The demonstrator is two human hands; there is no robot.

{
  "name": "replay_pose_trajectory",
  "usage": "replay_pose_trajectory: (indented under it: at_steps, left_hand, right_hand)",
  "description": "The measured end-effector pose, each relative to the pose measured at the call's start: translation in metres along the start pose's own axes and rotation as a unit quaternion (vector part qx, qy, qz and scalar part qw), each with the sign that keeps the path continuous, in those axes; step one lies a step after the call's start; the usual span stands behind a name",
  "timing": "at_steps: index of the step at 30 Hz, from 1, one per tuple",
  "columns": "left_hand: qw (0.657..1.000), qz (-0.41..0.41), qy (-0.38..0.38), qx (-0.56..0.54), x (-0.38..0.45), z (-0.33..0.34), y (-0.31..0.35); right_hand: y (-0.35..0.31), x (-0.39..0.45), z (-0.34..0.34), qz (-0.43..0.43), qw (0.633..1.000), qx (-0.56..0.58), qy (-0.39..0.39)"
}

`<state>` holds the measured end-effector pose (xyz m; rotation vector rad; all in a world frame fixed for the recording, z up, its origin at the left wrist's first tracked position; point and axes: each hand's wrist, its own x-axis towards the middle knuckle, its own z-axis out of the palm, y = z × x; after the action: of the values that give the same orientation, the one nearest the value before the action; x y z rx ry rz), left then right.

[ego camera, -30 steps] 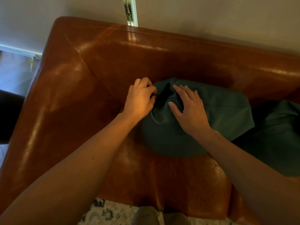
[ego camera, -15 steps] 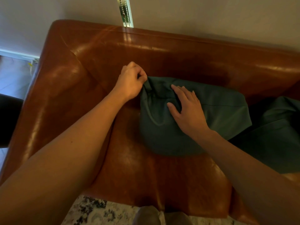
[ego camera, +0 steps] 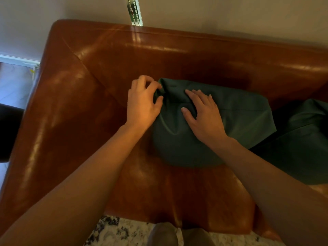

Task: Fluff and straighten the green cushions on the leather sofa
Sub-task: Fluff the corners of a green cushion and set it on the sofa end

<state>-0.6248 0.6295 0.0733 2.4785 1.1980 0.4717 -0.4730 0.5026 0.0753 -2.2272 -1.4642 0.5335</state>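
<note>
Lying on the seat of the brown leather sofa (ego camera: 74, 121), close to its left arm, a green cushion (ego camera: 236, 121) leans back toward the backrest. The left hand (ego camera: 142, 105) pinches the cushion's upper left corner with curled fingers, while the right hand (ego camera: 204, 116) rests flat on top with fingers extended (gripping nothing). A second green cushion (ego camera: 301, 139) lies just to the right, partly out of view.

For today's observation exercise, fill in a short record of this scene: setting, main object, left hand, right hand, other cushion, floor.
setting: brown leather sofa against a wall
main object: green cushion on the seat, creased
left hand: pinches the cushion's upper left corner
right hand: rests flat on the cushion
other cushion: second green cushion at right, partly out of frame
floor: patterned rug
</note>
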Motion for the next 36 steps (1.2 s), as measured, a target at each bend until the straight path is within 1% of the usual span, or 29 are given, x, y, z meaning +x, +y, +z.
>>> replay_pose_trajectory:
  at_steps: [5, 9, 11, 13, 15, 16, 17, 19, 21, 23, 24, 25, 26, 27, 28, 29, 30, 31, 33, 36]
  left_hand:
    - [0.999, 0.017, 0.016, 0.029, 0.006, 0.007, -0.002]
    - [1.000, 0.009, 0.015, 0.014, 0.006, 0.001, -0.009]
    - [1.000, 0.004, 0.003, -0.025, 0.008, -0.004, -0.013]
    - [0.996, -0.016, -0.025, -0.086, 0.013, -0.011, -0.019]
    - [0.982, -0.069, -0.061, -0.162, 0.020, -0.017, -0.023]
    - [0.968, -0.110, -0.073, -0.214, 0.024, -0.019, -0.024]
    - [0.945, -0.157, -0.078, -0.275, 0.028, -0.021, -0.023]
    - [0.887, -0.231, -0.089, -0.390, 0.033, -0.023, -0.020]
    - [0.829, -0.276, -0.105, -0.475, 0.035, -0.020, -0.018]
    - [0.779, -0.320, -0.091, -0.532, 0.033, -0.016, -0.015]
    - [0.764, -0.342, -0.061, -0.544, 0.031, -0.015, -0.014]
    - [0.768, -0.358, -0.019, -0.530, 0.028, -0.014, -0.013]
    - [0.798, -0.358, 0.022, -0.485, 0.023, -0.014, -0.011]
    - [0.845, -0.337, 0.050, -0.412, 0.017, -0.015, -0.009]
    - [0.895, -0.299, 0.059, -0.326, 0.008, -0.015, -0.006]
    - [0.936, -0.254, 0.057, -0.237, -0.001, -0.015, -0.001]
    - [0.963, -0.216, 0.048, -0.154, -0.009, -0.014, 0.003]
    - [0.977, -0.191, 0.036, -0.087, -0.016, -0.012, 0.008]
    - [0.985, -0.172, 0.016, -0.010, -0.024, -0.008, 0.016]
    - [0.985, -0.174, 0.014, -0.012, -0.028, -0.006, 0.022]
  right_hand:
    - [0.001, -0.001, 0.000, 0.001, 1.000, 0.007, -0.002]
    - [0.001, 0.000, 0.001, 0.001, 1.000, 0.010, -0.006]
    - [0.001, -0.001, 0.001, 0.004, 1.000, 0.014, -0.007]
    - [0.002, -0.001, 0.001, 0.007, 1.000, 0.018, -0.008]
    - [0.003, -0.001, 0.001, 0.008, 1.000, 0.020, -0.007]
    - [0.003, -0.001, 0.001, 0.008, 1.000, 0.021, -0.007]
    - [0.003, -0.001, 0.001, 0.007, 1.000, 0.021, -0.008]
    - [0.003, 0.001, 0.001, 0.007, 1.000, 0.024, -0.008]
    - [0.003, 0.003, 0.001, 0.007, 1.000, 0.027, -0.009]
    - [0.003, 0.004, 0.001, 0.007, 1.000, 0.026, -0.011]
    - [0.003, 0.003, 0.002, 0.007, 1.000, 0.024, -0.011]
    - [0.003, 0.002, 0.002, 0.008, 1.000, 0.022, -0.011]
    - [0.004, 0.002, 0.003, 0.008, 1.000, 0.021, -0.010]
    - [0.004, 0.002, 0.003, 0.009, 1.000, 0.020, -0.009]
    - [0.004, 0.002, 0.004, 0.010, 1.000, 0.020, -0.008]
    - [0.003, 0.002, 0.004, 0.011, 1.000, 0.020, -0.007]
    - [0.003, 0.002, 0.004, 0.011, 1.000, 0.019, -0.006]
    - [0.003, 0.003, 0.004, 0.011, 1.000, 0.018, -0.006]
    - [0.002, 0.002, 0.004, 0.012, 1.000, 0.018, -0.005]
    - [0.002, 0.002, 0.006, 0.013, 1.000, 0.019, -0.008]
